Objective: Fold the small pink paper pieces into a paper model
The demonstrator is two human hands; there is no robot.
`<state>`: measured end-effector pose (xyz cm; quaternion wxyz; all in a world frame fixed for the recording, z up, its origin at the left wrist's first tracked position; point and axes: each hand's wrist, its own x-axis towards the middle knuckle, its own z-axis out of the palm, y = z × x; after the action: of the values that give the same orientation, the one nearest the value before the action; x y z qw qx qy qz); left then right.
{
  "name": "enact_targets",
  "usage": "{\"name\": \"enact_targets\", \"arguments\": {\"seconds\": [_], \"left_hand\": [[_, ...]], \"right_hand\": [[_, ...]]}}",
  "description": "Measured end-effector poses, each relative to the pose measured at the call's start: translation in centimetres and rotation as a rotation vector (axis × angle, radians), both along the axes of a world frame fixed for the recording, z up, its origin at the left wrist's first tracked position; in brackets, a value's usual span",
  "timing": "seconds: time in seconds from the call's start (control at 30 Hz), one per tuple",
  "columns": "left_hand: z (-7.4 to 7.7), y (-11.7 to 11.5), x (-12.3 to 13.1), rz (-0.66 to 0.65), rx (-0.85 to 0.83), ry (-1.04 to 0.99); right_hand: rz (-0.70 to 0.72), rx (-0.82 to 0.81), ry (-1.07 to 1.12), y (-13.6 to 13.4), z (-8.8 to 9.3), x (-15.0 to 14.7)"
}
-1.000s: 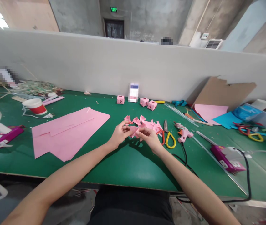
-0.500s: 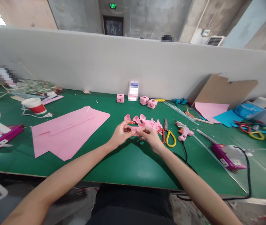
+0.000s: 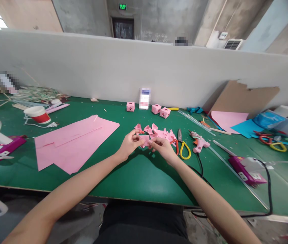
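Pink paper piece (image 3: 145, 140), thin and creased, pinched by left fingers (image 3: 138, 143) and right fingers (image 3: 154, 144) above smooth green tabletop (image 3: 141, 181).

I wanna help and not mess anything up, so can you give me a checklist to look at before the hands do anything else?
1. Left hand holds the small pink piece: ok.
2. Right hand pinches the same piece: ok.
3. Scissors lie on the table, out of both hands: ok.
4. Space just beyond the hands free of pink scraps: not ok, they lie scattered there.
5. Glue gun cool: cannot tell, heat doesn't show. It lies to the right of the scissors.
6. Three pink boxes apart from the hands: ok, they sit near the partition.
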<state>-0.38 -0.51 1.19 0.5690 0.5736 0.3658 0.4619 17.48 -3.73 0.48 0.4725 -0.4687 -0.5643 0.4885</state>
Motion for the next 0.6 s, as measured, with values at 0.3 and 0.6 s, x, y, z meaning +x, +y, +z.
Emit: {"name": "enact_targets", "arguments": {"seconds": [0.3,0.6], "left_hand": [[-0.17,0.09,0.11,-0.015,0.002,0.010],[0.35,-0.19,0.19,0.004,-0.027,0.014]], "right_hand": [[-0.040,0.048,-0.048,-0.21,0.12,-0.50],[-0.050,0.264,-0.348,-0.63,-0.03,-0.38]]}}
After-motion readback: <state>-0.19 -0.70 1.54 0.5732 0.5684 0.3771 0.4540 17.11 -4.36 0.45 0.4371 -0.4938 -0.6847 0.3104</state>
